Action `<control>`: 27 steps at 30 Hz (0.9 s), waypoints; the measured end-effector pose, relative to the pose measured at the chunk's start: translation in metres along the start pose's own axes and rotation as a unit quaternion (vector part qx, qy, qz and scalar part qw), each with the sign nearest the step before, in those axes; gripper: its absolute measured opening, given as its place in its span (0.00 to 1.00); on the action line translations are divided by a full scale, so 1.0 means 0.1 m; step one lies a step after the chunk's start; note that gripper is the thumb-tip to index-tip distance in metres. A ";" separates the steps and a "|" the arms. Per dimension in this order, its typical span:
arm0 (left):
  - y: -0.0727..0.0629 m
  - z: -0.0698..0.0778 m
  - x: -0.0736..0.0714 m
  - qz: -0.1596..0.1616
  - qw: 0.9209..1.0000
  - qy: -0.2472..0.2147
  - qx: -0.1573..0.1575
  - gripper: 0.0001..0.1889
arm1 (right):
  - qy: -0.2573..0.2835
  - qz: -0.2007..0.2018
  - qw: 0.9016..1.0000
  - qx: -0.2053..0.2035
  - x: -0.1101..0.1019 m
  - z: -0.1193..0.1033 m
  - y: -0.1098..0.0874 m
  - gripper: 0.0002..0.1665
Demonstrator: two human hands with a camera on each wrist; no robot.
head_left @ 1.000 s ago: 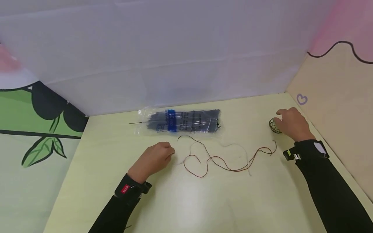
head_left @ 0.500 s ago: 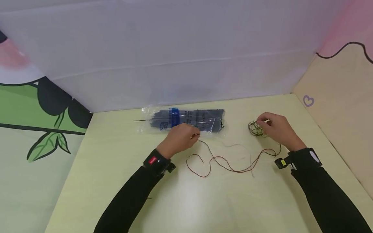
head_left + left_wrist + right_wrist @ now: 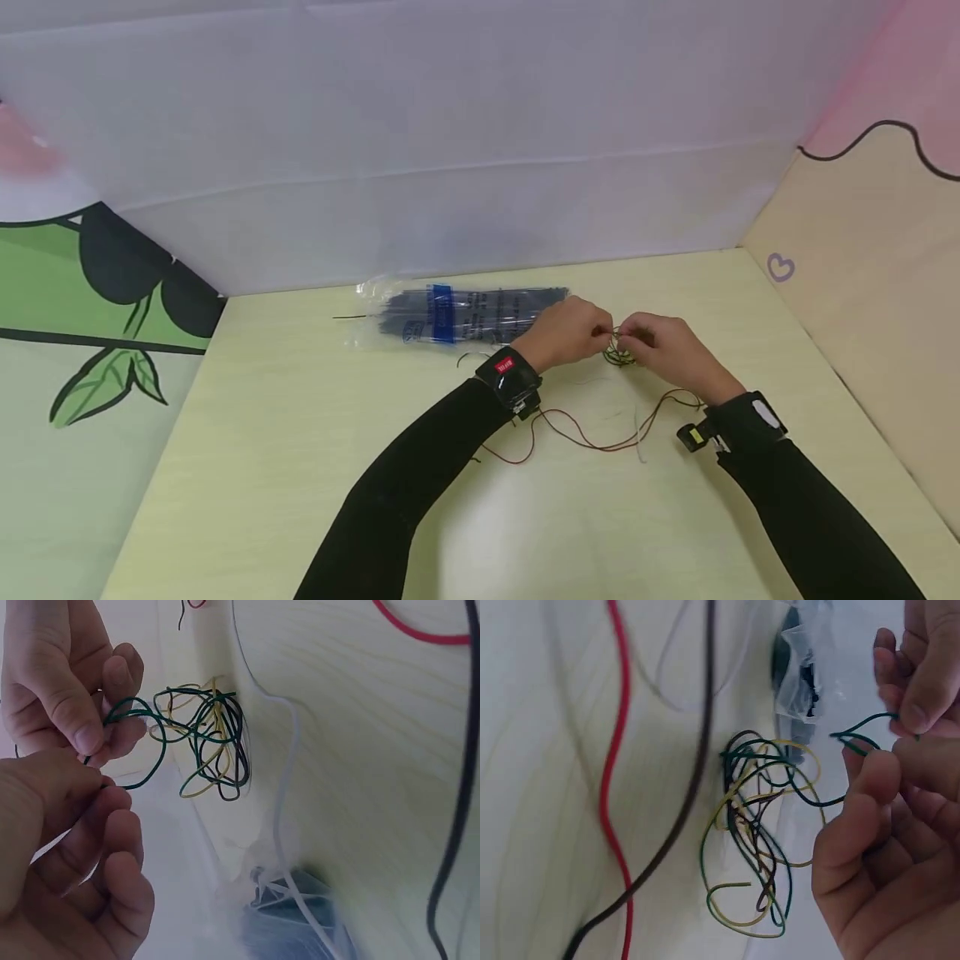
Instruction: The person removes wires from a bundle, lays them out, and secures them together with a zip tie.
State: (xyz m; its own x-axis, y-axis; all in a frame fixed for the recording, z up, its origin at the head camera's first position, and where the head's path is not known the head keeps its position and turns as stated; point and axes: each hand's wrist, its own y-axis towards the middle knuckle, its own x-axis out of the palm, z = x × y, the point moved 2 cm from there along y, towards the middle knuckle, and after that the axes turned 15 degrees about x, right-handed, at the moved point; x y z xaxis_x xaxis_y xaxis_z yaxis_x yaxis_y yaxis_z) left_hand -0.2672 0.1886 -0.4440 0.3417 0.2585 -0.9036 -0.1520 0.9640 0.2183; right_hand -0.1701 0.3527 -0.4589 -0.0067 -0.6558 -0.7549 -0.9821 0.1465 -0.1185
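The person's left hand (image 3: pixel 570 333) and right hand (image 3: pixel 671 354) meet just beside each other above the pale yellow wooden worktop (image 3: pixel 247 417), each with thumb and fingers pinched together on a thin green plastic-coated wire (image 3: pixel 164 742), which bends into a loose loop near the fingertips. This wire runs into a tangled bundle of green, yellow and dark wires (image 3: pixel 618 357), located just below the fingertips; whether the bundle touches the worktop, I cannot tell. A clear plastic packet of slim dark sticks with a blue band (image 3: pixel 480 315) lies toward the back wall, its right end partly behind the left hand. Nearer the person, a curving red wire (image 3: pixel 619 750) and a dark wire (image 3: pixel 701 742) cross, with a thin white wire (image 3: pixel 289 750) lying near them.
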 end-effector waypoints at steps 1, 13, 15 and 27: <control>-0.01 -0.01 0.01 0.004 1.000 -0.005 0.002 0.10 | -0.009 -0.001 1.000 -0.002 0.01 0.00 0.01 0.10; -0.31 -0.25 -0.06 0.140 0.978 -0.122 -0.092 0.09 | -0.159 0.027 0.984 -0.076 0.05 -0.03 0.04 0.09; -0.38 -0.29 -0.11 0.165 0.969 -0.141 -0.118 0.08 | -0.178 0.035 0.981 -0.070 0.04 0.00 0.06 0.09; -1.17 -0.54 -0.44 0.275 0.896 -0.284 -0.204 0.06 | -0.276 0.095 0.956 0.028 -0.21 0.46 0.02 0.08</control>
State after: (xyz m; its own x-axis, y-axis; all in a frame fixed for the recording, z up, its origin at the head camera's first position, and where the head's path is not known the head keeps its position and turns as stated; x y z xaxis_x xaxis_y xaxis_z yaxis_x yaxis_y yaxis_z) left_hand -0.3148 0.0611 -0.4498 0.5104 0.7892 -0.3416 -0.7287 0.6078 0.3155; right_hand -0.1630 0.4009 -0.4731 -0.0684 -0.1252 -0.9898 -0.9616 0.2727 0.0319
